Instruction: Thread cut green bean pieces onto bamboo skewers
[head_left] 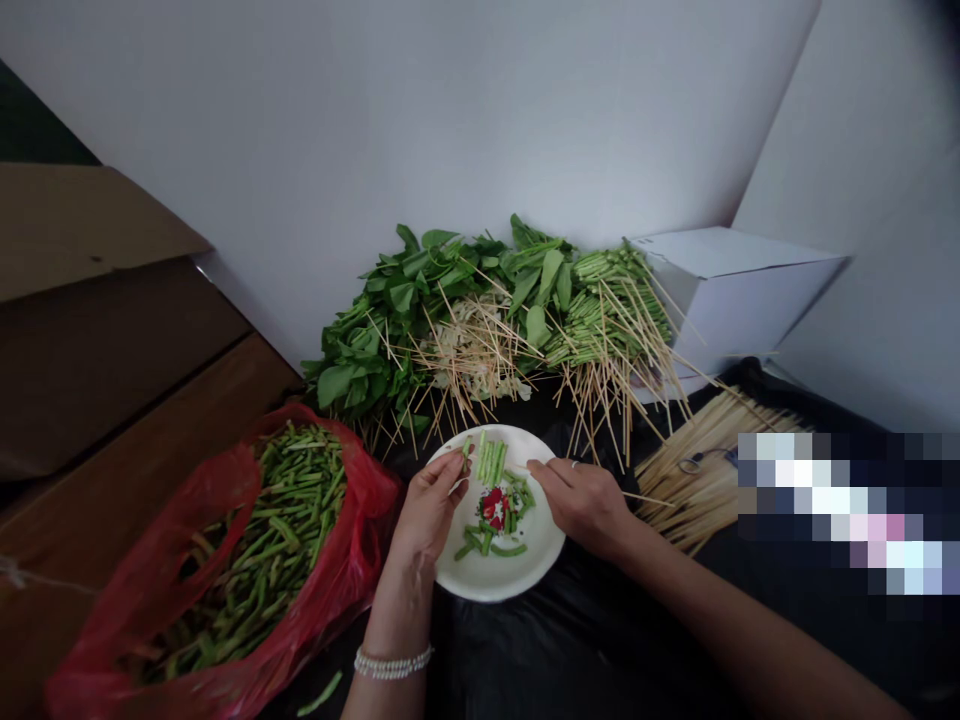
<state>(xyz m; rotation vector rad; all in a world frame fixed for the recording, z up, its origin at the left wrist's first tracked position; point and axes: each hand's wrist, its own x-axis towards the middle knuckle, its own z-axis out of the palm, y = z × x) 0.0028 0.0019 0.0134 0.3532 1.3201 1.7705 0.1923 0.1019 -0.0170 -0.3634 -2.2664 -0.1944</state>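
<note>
My left hand (429,508) is closed, pinching a short piece of green bean (466,450) over the left side of a white plate (496,592). Across the plate, my right hand (583,502) grips a thin bamboo skewer, mostly hidden by the fingers. A row of several cut bean pieces (491,462) is threaded side by side on that skewer, between the two hands. Below the row, loose bean pieces (510,549) lie on the plate around its red flower print (493,507).
To the left stands a red plastic bag (379,500) full of cut beans (304,480). Behind the plate are skewered leafy greens (352,365), pale skewered pieces (480,350) and skewered beans (615,300). Bare skewers (682,490) lie right, before a white box (757,290).
</note>
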